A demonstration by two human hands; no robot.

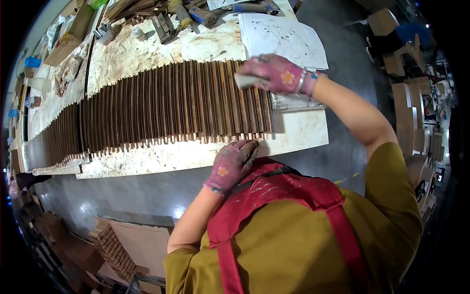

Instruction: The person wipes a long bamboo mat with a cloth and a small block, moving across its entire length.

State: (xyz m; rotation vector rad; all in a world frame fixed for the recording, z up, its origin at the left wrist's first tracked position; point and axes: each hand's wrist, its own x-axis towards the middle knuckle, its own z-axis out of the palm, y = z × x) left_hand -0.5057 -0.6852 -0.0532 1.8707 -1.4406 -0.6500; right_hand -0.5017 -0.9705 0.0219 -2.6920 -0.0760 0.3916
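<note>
A long row of dark brown wooden slats [171, 100] lies side by side on the worktable, with short pale dowel pegs [182, 137] sticking out at their near ends. My right hand [280, 74], in a pink flowered glove, grips a light grey block [247, 80] at the far right end of the row; it looks like a sanding pad, slightly blurred. In a matching glove with dark smudges, my left hand [234, 164] rests at the near ends of the right-hand slats, fingers stretched out and holding nothing visible.
Printed drawing sheets [284, 39] lie beyond my right hand. Power tools [191, 14], a clamp-like metal piece [162, 28] and a small jar [139, 33] sit at the back. Stacked wooden pieces [111, 250] stand on the floor at lower left. Another person [409, 34] is at far right.
</note>
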